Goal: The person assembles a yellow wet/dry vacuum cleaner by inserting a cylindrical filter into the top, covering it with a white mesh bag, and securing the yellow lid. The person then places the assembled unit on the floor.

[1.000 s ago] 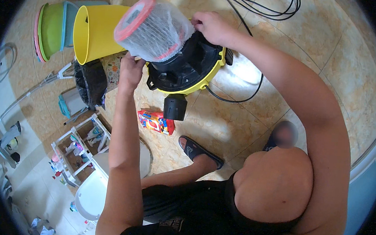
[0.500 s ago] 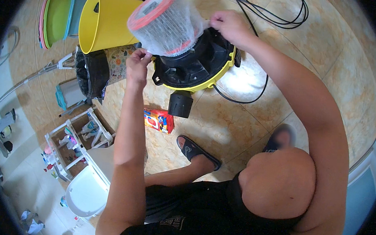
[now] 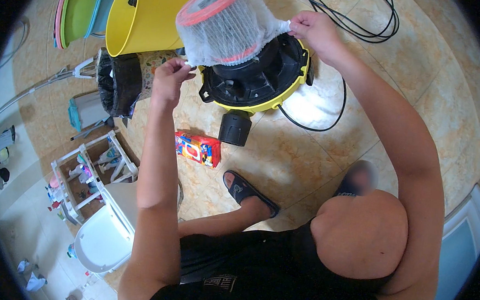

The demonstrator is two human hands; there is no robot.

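A pleated cartridge filter (image 3: pixel 223 31) with red end rings stands on the upturned black and yellow vacuum cleaner head (image 3: pixel 253 79). Over the filter lies a thin white mesh cover (image 3: pixel 259 20) with a gathered edge. My left hand (image 3: pixel 169 81) pinches this edge at the filter's lower left. On the other side my right hand (image 3: pixel 314 35) has a stretched corner of the cover between thumb and fingers, drawn away from the filter. A black round port (image 3: pixel 234 129) juts from the near side of the vacuum head.
A yellow bucket (image 3: pixel 143 20) lies on its side at the left, near a black-lined bin (image 3: pixel 124 88). A red wipes pack (image 3: pixel 198 149) is on the tiled floor before my feet. Black cable (image 3: pixel 363 28) lies coiled at the upper right. A white cart (image 3: pixel 92 179) stands lower left.
My right hand has pulled its corner of the mesh cover outward to the right, stretching it. My left hand has drawn slightly left. The filter sits a little higher and farther right in view.
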